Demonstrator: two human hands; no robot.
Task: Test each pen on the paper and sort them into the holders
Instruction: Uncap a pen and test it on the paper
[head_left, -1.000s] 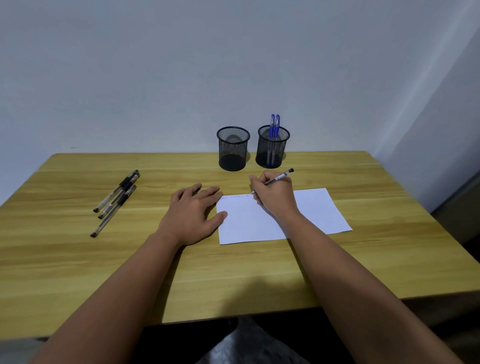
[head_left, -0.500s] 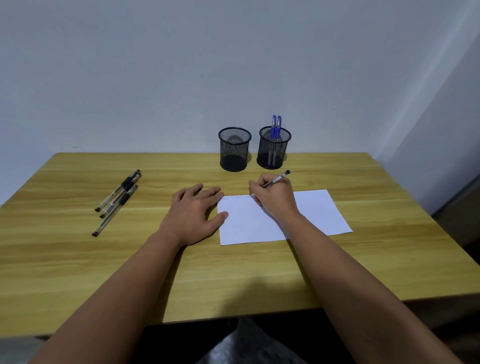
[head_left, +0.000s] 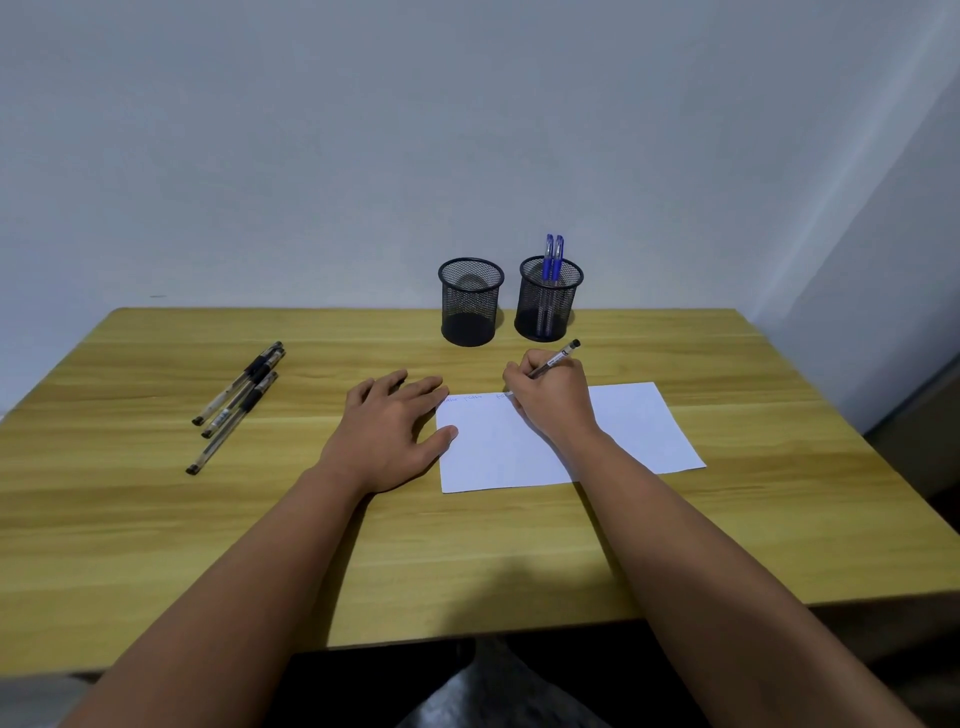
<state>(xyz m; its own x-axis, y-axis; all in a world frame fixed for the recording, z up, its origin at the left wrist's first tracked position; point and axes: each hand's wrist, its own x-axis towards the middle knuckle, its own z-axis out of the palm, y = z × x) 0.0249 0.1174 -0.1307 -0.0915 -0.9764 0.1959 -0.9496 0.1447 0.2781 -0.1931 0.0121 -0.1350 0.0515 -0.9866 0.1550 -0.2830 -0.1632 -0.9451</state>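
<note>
At the sheet's top edge, the right hand (head_left: 553, 397) pinches a black-capped pen (head_left: 555, 359), whose tip has crept rightward since a second ago, extending faint blue marks too small to read. Left of that grip, the left hand (head_left: 392, 428) lies spread, thumb on the white paper (head_left: 639, 431). Testing likely continues; three black pens (head_left: 236, 400) wait far left, two blue pens (head_left: 551, 260) stand in the right mesh holder (head_left: 548, 304) beyond the grip.

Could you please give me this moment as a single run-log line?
step: testing pen | right hand: writing with pen on paper | left hand: flat at paper's edge | sorted: two blue pens | waiting: three pens
</note>
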